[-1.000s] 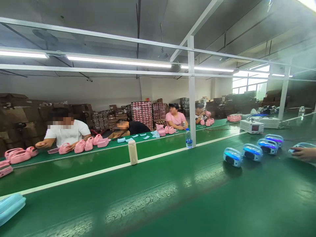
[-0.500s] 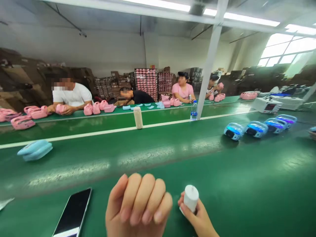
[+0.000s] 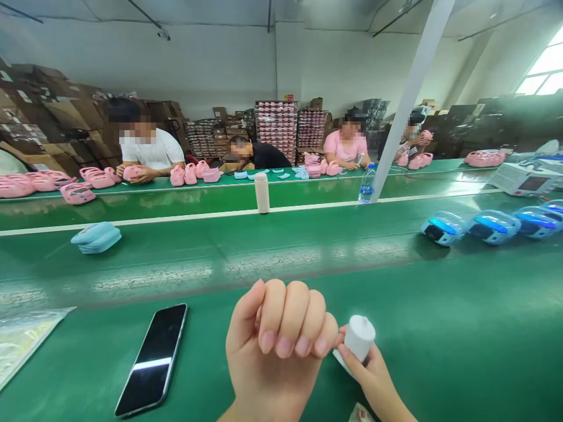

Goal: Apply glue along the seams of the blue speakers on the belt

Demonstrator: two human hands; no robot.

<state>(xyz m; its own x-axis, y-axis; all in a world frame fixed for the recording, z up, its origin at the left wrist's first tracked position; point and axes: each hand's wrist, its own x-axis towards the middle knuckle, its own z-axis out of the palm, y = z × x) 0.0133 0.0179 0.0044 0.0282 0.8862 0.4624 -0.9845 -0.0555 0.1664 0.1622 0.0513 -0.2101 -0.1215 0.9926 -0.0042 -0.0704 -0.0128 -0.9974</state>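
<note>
Left hand [image 3: 280, 334]: fingers bent into a loose fist | Right hand [image 3: 373, 375]: fingers wrapped around white cylinder [image 3: 360, 335] | White cylinder: just right of left hand | Black phone [image 3: 152, 358]: flat on green table [image 3: 466, 346], left side

- At five o'clock, the lower part of the white cylinder [image 3: 359, 338] is partly hidden by the right hand [image 3: 368, 370].
- At six o'clock, the palm of the left hand [image 3: 281, 346] is partly covered by its own curled fingers; both forearms are cut off by the bottom edge.
- At five o'clock, a scrap [image 3: 360, 414] is cut off too; its kind cannot be told.
- At eight o'clock, the bag [image 3: 33, 337] is cut by the left edge, its contents indistinct.
- At three o'clock, the last speaker [image 3: 556, 208] is cropped.
- At twelve o'clock, the sign [image 3: 288, 98] is too small to be read.
</note>
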